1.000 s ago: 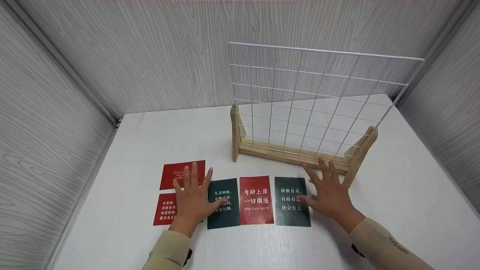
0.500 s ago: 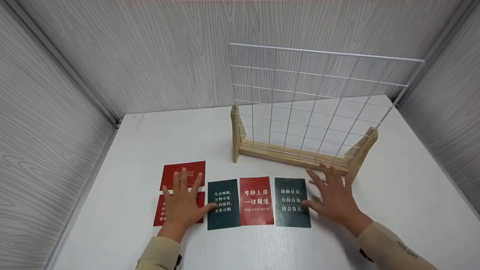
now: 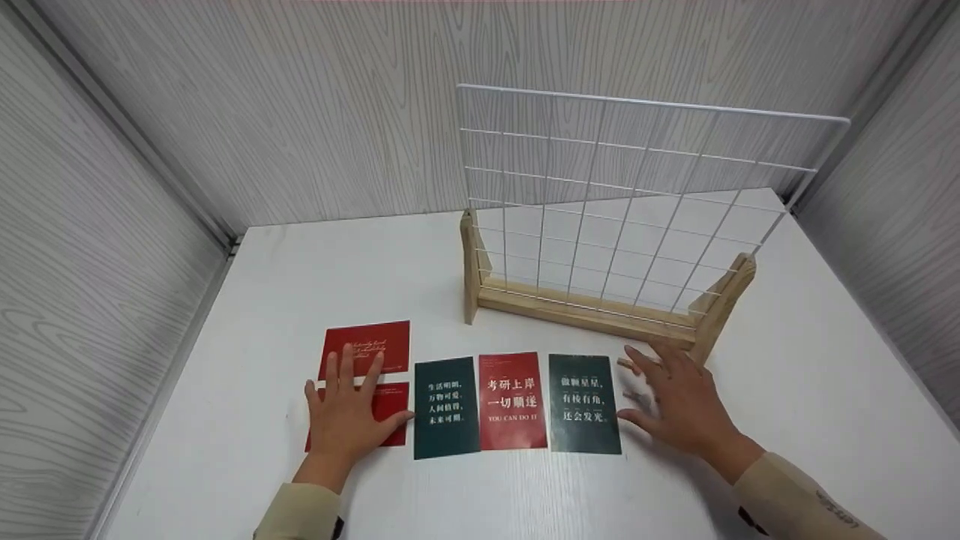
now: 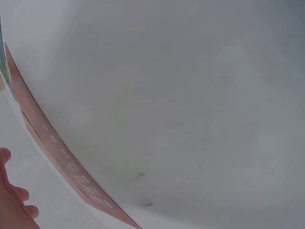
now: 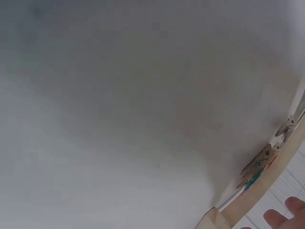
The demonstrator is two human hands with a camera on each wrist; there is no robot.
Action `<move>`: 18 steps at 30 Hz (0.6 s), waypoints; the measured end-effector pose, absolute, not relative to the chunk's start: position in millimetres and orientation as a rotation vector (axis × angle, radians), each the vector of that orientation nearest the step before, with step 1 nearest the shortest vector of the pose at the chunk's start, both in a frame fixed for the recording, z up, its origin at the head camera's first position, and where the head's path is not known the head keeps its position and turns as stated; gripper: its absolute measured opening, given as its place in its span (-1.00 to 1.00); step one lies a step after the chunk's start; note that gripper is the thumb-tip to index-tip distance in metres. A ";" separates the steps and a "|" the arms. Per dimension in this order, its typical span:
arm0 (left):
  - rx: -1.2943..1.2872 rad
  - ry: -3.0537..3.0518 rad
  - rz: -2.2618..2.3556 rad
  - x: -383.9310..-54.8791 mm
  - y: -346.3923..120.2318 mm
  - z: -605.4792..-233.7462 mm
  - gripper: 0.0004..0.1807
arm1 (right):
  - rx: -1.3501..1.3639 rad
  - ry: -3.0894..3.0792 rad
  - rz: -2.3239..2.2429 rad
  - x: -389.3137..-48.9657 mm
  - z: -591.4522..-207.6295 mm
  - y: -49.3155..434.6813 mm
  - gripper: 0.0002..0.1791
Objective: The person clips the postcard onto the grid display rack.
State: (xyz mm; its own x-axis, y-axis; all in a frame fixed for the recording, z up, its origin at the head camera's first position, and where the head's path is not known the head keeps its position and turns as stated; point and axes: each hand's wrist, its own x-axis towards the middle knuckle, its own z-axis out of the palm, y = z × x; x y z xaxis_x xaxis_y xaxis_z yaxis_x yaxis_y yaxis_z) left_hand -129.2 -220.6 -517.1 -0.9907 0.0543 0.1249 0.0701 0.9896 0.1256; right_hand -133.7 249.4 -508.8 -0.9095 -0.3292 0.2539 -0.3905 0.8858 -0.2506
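Observation:
My left hand (image 3: pixel 345 420), fingers spread, is over the lower red card (image 3: pixel 391 401) and the near edge of the upper red card (image 3: pixel 337 341). Both carry white writing. To its right lie a dark green card (image 3: pixel 446 442), a red card (image 3: pixel 513 436) and another dark green card (image 3: pixel 585 444), side by side. My right hand (image 3: pixel 686 405) hovers right of that last card, fingers slightly bent, above small wooden clothespins (image 3: pixel 628 366) that it partly hides. In the right wrist view, several clothespins (image 5: pixel 259 160) lie close together, with something teal (image 5: pixel 252 180) among them. Neither hand appears to hold anything.
Behind the cards stands a white wire grid rack on a wooden base (image 3: pixel 570 306), angled on the white table (image 3: pixel 337 270). Its right wooden foot (image 3: pixel 724 307) is just beyond my right hand. Grey wood-grain panels (image 3: pixel 337 112) close in the back and sides.
My left hand has slid left and toward me, off the left green card. My right hand has drawn back and slightly right, away from the right green card, its fingers bending more. The cards stay put.

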 end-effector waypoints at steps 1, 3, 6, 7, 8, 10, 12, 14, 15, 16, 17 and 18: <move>-0.090 -3.012 -0.200 -129.1 -222.1 -517.3 0.10 | 0.554 -2.848 0.445 -132.8 -509.2 250.9 0.00; -0.082 -3.014 -0.198 -128.5 -225.1 -517.8 0.10 | 0.558 -2.845 0.438 -131.2 -509.8 253.3 -0.01; -0.081 -3.008 -0.199 -127.5 -229.1 -518.8 0.09 | 0.553 -2.841 0.457 -129.5 -510.6 255.7 -0.02; -0.082 -3.004 -0.201 -127.0 -230.4 -519.0 0.10 | 0.552 -2.840 0.468 -128.9 -510.6 256.5 -0.02; -0.081 -3.001 -0.204 -126.4 -231.9 -519.4 0.10 | 0.551 -2.841 0.479 -128.4 -510.5 257.3 -0.03; -0.078 -2.998 -0.209 -125.1 -234.9 -520.2 0.10 | 0.548 -2.849 0.505 -127.6 -510.3 258.9 -0.04; -0.074 -2.994 -0.215 -123.6 -238.6 -520.8 0.12 | 0.549 -2.860 0.519 -126.9 -510.0 260.9 -0.05; -0.071 -2.994 -0.221 -122.0 -242.2 -521.0 0.13 | 0.550 -2.871 0.527 -126.1 -509.6 263.0 -0.04; -0.068 -2.997 -0.225 -121.4 -244.0 -521.0 0.14 | 0.552 -2.873 0.530 -125.6 -509.4 264.0 -0.05; -0.065 -3.000 -0.229 -120.8 -245.8 -521.1 0.14 | 0.554 -2.874 0.534 -125.1 -509.1 265.1 -0.05; -0.061 -3.005 -0.233 -120.2 -247.5 -521.0 0.14 | 0.557 -2.872 0.537 -124.5 -508.8 266.0 -0.05; -0.056 -3.012 -0.238 -119.6 -249.2 -521.1 0.15 | 0.558 -2.870 0.537 -123.8 -508.7 266.9 -0.05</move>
